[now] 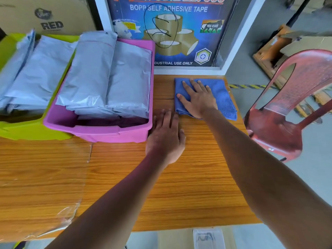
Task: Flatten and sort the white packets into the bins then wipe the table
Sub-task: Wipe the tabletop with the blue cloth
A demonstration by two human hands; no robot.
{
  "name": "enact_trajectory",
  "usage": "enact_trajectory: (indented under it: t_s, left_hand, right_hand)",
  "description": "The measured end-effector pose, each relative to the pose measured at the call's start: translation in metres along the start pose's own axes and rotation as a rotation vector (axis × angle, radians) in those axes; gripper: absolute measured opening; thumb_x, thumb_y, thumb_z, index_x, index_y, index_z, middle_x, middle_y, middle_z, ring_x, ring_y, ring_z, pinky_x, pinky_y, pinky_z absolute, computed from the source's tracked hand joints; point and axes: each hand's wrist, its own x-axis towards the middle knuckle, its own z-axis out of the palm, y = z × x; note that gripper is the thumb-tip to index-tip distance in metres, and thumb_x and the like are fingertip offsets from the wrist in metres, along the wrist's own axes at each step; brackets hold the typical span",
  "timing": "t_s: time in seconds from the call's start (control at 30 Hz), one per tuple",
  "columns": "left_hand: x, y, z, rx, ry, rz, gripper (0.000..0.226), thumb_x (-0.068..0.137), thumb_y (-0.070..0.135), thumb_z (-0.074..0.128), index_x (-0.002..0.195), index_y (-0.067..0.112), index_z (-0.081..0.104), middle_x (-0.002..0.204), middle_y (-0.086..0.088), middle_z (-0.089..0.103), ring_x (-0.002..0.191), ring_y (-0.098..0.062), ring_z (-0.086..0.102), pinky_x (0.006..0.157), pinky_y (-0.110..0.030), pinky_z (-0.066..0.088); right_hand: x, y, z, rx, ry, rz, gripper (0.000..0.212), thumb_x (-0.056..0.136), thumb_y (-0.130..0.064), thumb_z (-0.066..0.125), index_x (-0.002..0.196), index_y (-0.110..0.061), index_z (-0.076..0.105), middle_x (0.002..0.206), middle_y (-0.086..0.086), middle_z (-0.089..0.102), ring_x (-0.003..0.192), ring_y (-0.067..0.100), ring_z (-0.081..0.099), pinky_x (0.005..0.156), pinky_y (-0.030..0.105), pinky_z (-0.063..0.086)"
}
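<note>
Head view: looks down on a wooden table [197, 177], both bare arms reaching forward.
Right hand [199, 99]: laid palm-down on a folded blue cloth [222, 97], fingers straight and spread, pressing rather than curling round it.
Blue cloth: flat on the table's far right corner, just right of the pink bin [100, 130], not touching it.
Left hand [166, 135]: flat on the bare wood, fingers straight and close together, holding nothing; sits just beside the pink bin's near right corner, fingertips close to the cloth's near left corner.
White packets, pink bin [111, 78]: stacked flat and overlapping, filling most of the bin, far ends rising above the back rim.
White packets, green bin [36, 72]: likewise piled flat, some leaning over the back edge.
Green bin [27, 132]: at the left, touching the pink bin's side.
Clear plastic sheet [53, 194]: spread over the table's near left part, wrinkled at its edge.
Red plastic chair [287, 108]: off the table's right side.
Tape poster [170, 33]: upright behind the table's far edge.
Cardboard box [50, 15]: behind the green bin.
</note>
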Motion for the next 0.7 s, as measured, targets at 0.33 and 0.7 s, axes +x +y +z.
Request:
enact_trajectory:
  t_s: [0.33,0.7]
  left_hand:
    - [-0.003,-0.001,-0.001,-0.037,0.019,-0.001,0.060,0.105,0.041,0.029,0.158,0.014,0.032,0.170,-0.012,0.023,0.162,-0.025,0.009,0.129,-0.039,0.003]
    - [-0.004,0.001,-0.005,0.018,0.068,0.015,0.063,0.099,0.038,0.033,0.154,0.008,0.037,0.162,-0.016,0.035,0.156,-0.030,0.025,0.129,-0.040,0.012]
  right_hand:
    - [-0.017,-0.023,0.005,-0.016,-0.001,-0.067,0.076,0.101,-0.073,0.014,0.166,-0.035,0.010,0.175,-0.002,0.006,0.161,0.026,0.005,0.129,0.050,0.006]
    - [0.010,-0.025,0.007,-0.001,-0.019,-0.101,0.078,0.099,-0.075,0.012,0.166,-0.037,0.006,0.175,-0.004,0.003,0.161,0.022,0.000,0.130,0.049,0.003]
